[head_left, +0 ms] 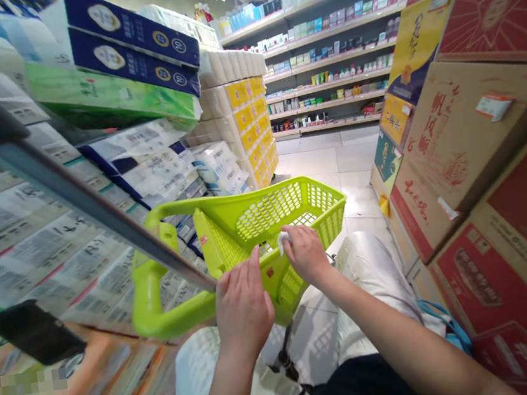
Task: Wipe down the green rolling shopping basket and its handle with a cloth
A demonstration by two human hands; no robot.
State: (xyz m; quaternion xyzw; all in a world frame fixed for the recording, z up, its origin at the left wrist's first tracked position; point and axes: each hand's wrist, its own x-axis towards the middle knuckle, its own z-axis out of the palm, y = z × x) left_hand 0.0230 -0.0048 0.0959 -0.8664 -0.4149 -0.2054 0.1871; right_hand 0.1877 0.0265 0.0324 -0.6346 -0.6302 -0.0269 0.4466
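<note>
Grey bar (102, 209) slicing across the left foreground, and right by its lower end the left hand (244, 296) lies opened out, palm down, fingers together, on the near side of the lime-green shopping cart (275, 270)! Right hand (306, 253), fingers curled, pinches a crumpled white wad (283, 242) at the near rim, and the cart stands between stacked tissue packs (144, 164) and cardboard cartons (467, 134).

Dark top (364, 390), loose off-white trousers (366, 274), bare forearms (379, 321).

Both hands (244, 299) touch a green cart (223, 212), one clutching a white wad (284, 242).
</note>
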